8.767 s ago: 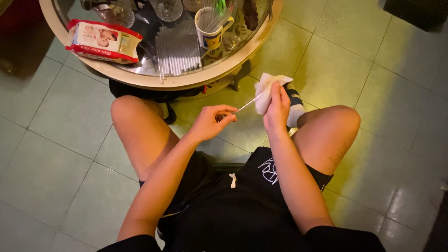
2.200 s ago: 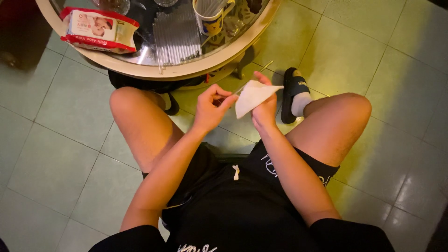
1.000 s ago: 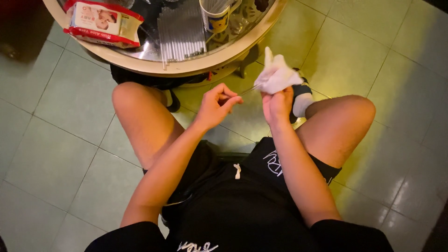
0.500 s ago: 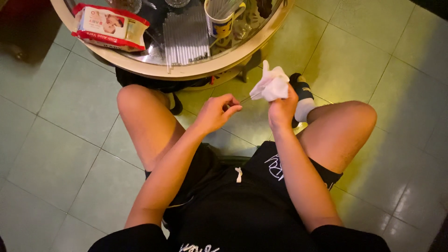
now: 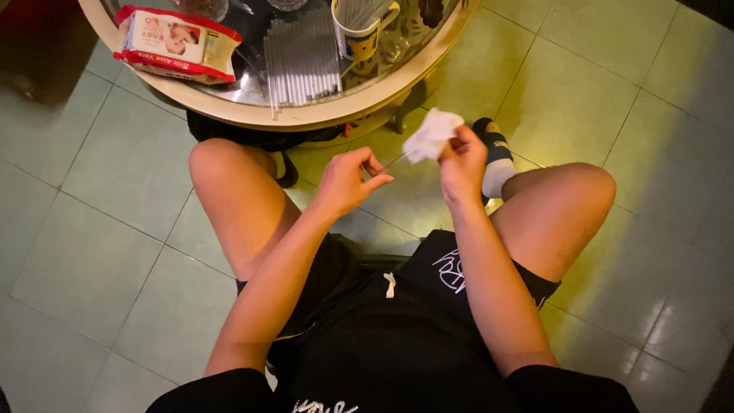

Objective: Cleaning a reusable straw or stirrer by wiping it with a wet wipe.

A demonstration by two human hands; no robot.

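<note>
Beyond both hands stands the round glass table (image 5: pixel 306 118), with a wipes pack (image 5: pixel 174 43), a row of clear straws (image 5: pixel 302 61) and a mug (image 5: pixel 361 30). The right hand (image 5: pixel 461 162) is closed around a crumpled white tissue (image 5: pixel 430 134). Just beside it, the left hand (image 5: pixel 350 181) pinches 1 thin straw (image 5: pixel 396 160), whose far end runs into the tissue.
</note>
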